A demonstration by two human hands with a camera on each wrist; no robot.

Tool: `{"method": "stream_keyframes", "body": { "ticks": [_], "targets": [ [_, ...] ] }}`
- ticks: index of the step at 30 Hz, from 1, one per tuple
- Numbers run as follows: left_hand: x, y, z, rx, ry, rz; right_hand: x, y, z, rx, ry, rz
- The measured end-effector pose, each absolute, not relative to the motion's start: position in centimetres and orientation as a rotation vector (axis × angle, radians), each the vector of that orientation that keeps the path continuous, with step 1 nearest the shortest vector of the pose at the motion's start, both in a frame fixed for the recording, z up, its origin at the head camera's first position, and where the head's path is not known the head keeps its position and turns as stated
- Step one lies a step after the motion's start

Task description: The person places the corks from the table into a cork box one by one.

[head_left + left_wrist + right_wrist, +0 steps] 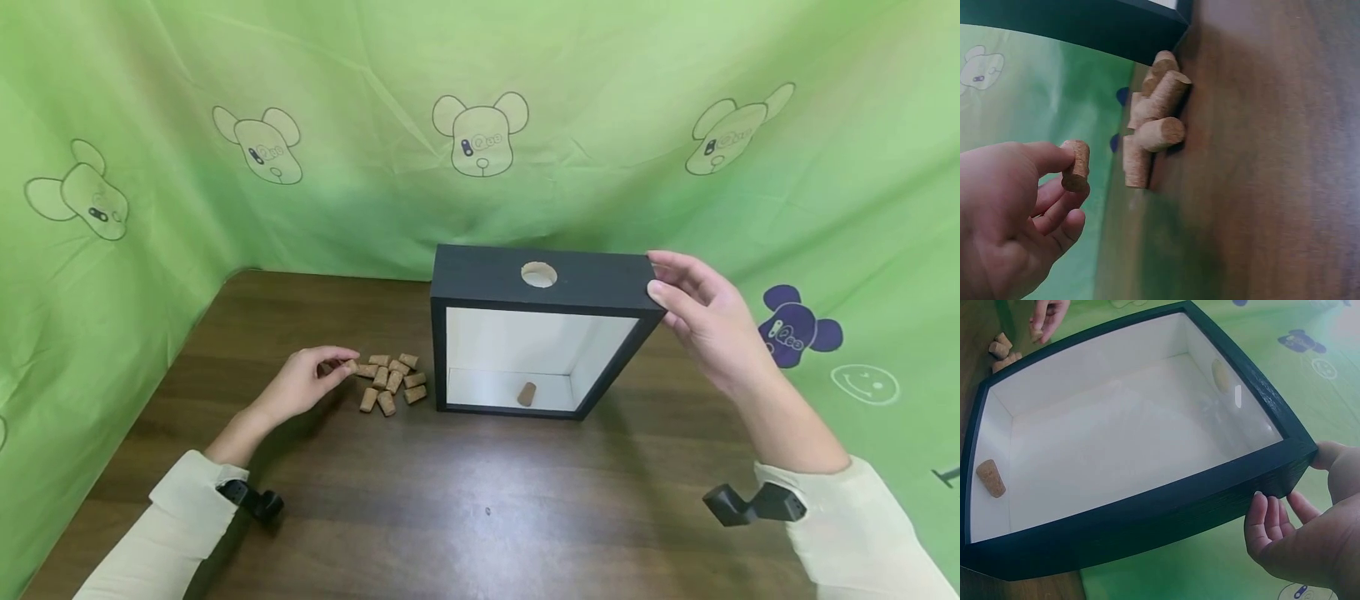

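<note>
Between thumb and fingertips, my left hand (302,385) pinches one cork (1076,165), just left of a loose pile of corks (395,382) on the table. A black box frame (480,275) with a white inside stands upright right of the pile; its top edge has a round hole (539,274). Inside, a single cork (527,394) leans at the bottom. My right hand (708,321) grips the frame's upper right corner, thumb at the front edge, as the right wrist view (1310,531) also shows.
The brown wooden table (480,508) stretches in front of the frame. A green curtain (360,192) printed with bear heads hangs behind and at both sides. Dark wrist cameras (251,500) are strapped over the pale sleeves (172,525).
</note>
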State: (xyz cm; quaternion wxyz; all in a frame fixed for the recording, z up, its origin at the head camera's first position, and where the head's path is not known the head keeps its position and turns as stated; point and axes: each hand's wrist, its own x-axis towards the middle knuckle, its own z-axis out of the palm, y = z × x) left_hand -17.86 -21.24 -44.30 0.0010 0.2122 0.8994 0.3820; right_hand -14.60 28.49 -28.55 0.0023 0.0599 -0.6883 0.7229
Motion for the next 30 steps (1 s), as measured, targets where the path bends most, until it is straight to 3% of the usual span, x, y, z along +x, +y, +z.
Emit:
{"method": "stream_keyframes", "body": {
  "ticks": [30],
  "targets": [
    [-20.4, -19.3, -35.7, 0.866, 2.91, 1.225, -14.7, 28.4, -28.5, 0.184, -2.124, 2.308]
  ]
}}
